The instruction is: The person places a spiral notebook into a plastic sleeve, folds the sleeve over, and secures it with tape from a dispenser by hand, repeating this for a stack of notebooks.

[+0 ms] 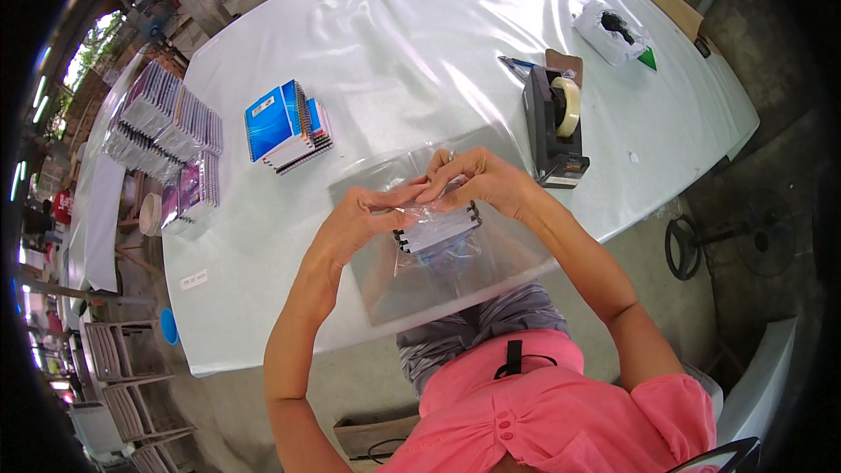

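Note:
A small stack of spiral-bound notebooks (444, 233) stands in front of me inside clear plastic film (455, 256), its pale page edges and black coils showing through. My left hand (375, 210) is closed at the left of the stack, thumb and fingers pinching the film along its top. From the right, my right hand (477, 182) meets it with fingers bent and pressed on the same film. The fingertips of both hands touch, so the exact fold under them is hidden. Beneath the notebooks lies a pile of flat clear plastic sheets (377, 293) at the table's near edge.
A tape dispenser (547, 144) with a cream roll stands right of my hands, a pen (517, 62) beyond it. Farther right lies a torn white packet (609, 33). Blue notebooks (279, 123) are at the left, with tall purple notebook stacks (166, 123) beyond. The table (263, 298) is pale.

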A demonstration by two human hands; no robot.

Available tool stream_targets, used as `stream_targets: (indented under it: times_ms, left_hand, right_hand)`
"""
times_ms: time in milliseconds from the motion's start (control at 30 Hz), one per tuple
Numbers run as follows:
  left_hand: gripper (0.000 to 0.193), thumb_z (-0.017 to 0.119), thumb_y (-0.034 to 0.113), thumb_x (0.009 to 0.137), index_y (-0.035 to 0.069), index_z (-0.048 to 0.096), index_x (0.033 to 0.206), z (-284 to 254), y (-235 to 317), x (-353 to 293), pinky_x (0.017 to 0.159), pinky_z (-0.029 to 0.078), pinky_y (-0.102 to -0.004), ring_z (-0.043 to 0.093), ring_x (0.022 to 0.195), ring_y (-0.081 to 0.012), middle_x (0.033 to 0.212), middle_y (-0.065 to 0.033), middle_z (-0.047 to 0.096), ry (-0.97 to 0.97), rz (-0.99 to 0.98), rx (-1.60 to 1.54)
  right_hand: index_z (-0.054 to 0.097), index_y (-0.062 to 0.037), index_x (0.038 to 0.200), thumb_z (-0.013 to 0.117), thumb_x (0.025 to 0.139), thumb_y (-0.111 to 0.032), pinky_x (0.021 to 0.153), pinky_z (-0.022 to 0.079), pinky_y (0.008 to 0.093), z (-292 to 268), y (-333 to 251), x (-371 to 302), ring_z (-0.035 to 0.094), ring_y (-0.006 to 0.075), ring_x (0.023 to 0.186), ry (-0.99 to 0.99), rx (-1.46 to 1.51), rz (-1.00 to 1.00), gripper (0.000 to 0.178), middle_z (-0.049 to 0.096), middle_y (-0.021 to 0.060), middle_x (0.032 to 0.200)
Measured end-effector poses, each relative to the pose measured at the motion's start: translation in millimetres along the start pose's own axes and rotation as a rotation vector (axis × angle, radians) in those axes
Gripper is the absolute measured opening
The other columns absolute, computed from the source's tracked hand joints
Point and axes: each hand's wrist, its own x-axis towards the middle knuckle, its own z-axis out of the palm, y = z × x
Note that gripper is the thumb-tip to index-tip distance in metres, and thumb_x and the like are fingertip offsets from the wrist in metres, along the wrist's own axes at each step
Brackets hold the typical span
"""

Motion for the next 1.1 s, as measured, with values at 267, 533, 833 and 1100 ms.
stream_targets:
  times_ms: [267, 533, 833, 1100]
  left_hand:
    - [0.037, 0.075, 0.015, 0.079, 0.005, 0.068, 0.114, -3, 4, 0, 0.118, 0.018, -0.038, 0.045, 0.133, -0.0253, 0.127, -0.0103, 0.063, -0.056, 0.242, 0.34]
    - [0.069, 0.076, 0.032, 0.075, 0.012, 0.052, 0.137, 11, 24, -27, 0.113, 0.012, -0.0621, 0.012, 0.147, -0.0358, 0.153, 0.0008, 0.035, -0.016, 0.326, 1.215]
    - [0.066, 0.074, 0.032, 0.076, 0.014, 0.053, 0.136, 47, 4, -51, 0.112, 0.013, -0.0611, 0.018, 0.144, -0.0373, 0.148, 0.0047, 0.042, 0.293, 0.499, 1.552]
    - [0.061, 0.073, 0.027, 0.079, 0.013, 0.054, 0.135, 55, 9, -52, 0.114, 0.011, -0.0589, 0.02, 0.144, -0.0371, 0.144, 0.0032, 0.047, 0.316, 0.488, 1.522]
  right_hand:
    - [0.071, -0.0214, 0.115, 0.079, 0.07, -0.011, 0.096, 0.039, 0.0384, -6, -18, -21, 0.048, 0.0247, 0.113, -0.157, -0.704, -0.324, 0.047, 0.056, 0.0066, 0.121]
    - [0.066, -0.023, 0.122, 0.08, 0.067, -0.022, 0.105, 0.03, 0.0496, 16, -9, -49, 0.042, 0.0315, 0.123, 0.065, -1.221, -0.562, 0.057, 0.048, 0.0084, 0.137]
    - [0.073, -0.0138, 0.1, 0.076, 0.076, -0.019, 0.098, 0.038, 0.042, 0, 8, -73, 0.05, 0.0272, 0.116, 0.631, -1.002, -0.567, 0.025, 0.054, 0.0094, 0.128]
    - [0.073, -0.0038, 0.09, 0.078, 0.079, -0.032, 0.093, 0.04, 0.0421, -127, 13, -107, 0.054, 0.0219, 0.106, 0.951, -0.207, 0.31, 0.031, 0.065, 0.0102, 0.099]
